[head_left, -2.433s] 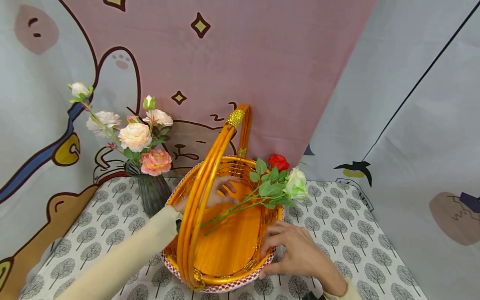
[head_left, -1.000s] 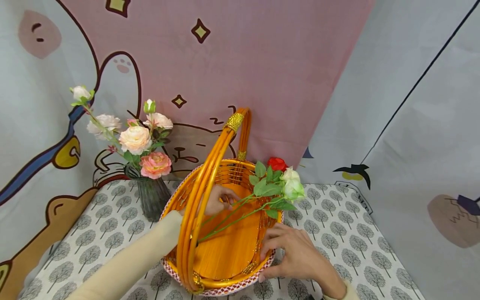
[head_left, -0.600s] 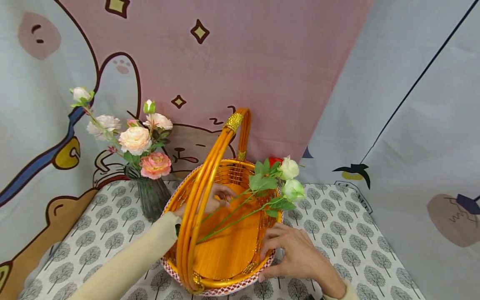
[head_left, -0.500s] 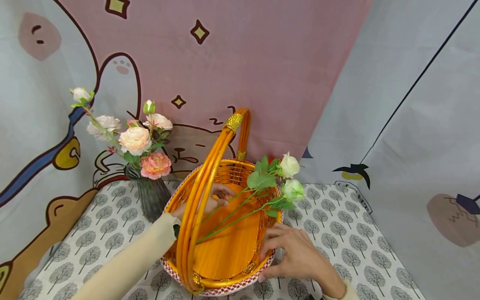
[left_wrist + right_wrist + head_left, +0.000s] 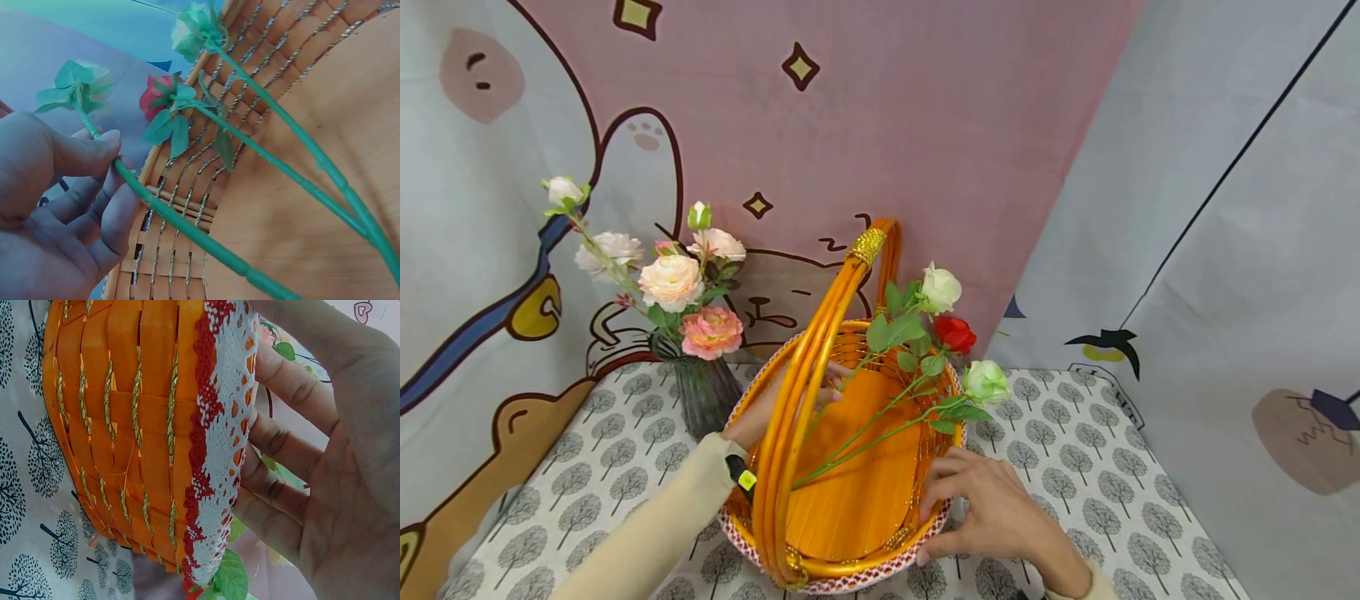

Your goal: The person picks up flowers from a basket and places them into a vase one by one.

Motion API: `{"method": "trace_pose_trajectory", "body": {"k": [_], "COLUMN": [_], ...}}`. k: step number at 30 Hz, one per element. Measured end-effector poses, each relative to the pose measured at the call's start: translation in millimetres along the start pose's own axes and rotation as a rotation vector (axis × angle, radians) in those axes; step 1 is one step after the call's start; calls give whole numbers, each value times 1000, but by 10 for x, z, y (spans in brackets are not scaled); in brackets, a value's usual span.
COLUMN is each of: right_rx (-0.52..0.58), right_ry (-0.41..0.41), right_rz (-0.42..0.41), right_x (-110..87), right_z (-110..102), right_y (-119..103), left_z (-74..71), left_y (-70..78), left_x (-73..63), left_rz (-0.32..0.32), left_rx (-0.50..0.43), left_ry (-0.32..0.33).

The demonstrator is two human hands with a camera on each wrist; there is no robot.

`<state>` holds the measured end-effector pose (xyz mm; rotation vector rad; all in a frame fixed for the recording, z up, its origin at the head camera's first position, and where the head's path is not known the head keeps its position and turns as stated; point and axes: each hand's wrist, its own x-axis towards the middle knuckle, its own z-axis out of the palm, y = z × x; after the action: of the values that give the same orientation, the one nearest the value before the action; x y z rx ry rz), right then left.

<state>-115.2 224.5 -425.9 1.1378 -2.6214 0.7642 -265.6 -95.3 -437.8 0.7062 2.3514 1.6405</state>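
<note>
An orange woven basket (image 5: 850,517) with a tall arched handle (image 5: 835,308) stands on the table. My left hand (image 5: 831,387) reaches inside past the handle. Its thumb and fingers pinch the green stem (image 5: 181,228) of a white rose (image 5: 941,288), whose bloom stands up near the back of the basket. A red rose (image 5: 955,334) and a pale green-white rose (image 5: 986,382) lean on the right rim, their stems crossing the basket floor. My right hand (image 5: 992,504) grips the basket's front right rim, fingers curled over the lace trim (image 5: 219,425).
Left of the basket, close beside it, is a dark grey vase (image 5: 706,392) of pink and cream flowers (image 5: 672,282). A tree-patterned cloth (image 5: 1075,467) covers the table. Behind hangs a cartoon-printed curtain (image 5: 970,125).
My left hand has pulled back a little to the left. The white rose has come out from among the others, swinging up and left past the red one. My right hand stays put.
</note>
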Motion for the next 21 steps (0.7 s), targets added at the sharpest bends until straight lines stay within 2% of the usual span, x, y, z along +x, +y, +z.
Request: {"method": "trace_pose_trajectory", "body": {"k": [2, 3, 6, 11, 16, 17, 21], "right_rx": [-1, -2, -5, -2, 2, 1, -1], "right_ry": [2, 3, 6, 6, 5, 5, 9], "right_rz": [0, 1, 1, -3, -4, -4, -11], "right_x": [-3, -5, -9, -10, -7, -6, -4], "right_z": [-4, -7, -12, -8, -11, -13, -14], "right_y": [-3, -4, -4, -1, -2, -3, -6], "left_z": [1, -27, -40, -63, -101, -106, -135], "left_y": [161, 151, 236, 180, 124, 119, 136], "left_x": [-20, -79, -129, -188, -232, -238, -263], "left_rz": [-24, 85, 95, 104, 81, 93, 124], "left_rx": [37, -68, -90, -220, -181, -149, -137], "left_ry": [41, -9, 8, 3, 53, 65, 70]}}
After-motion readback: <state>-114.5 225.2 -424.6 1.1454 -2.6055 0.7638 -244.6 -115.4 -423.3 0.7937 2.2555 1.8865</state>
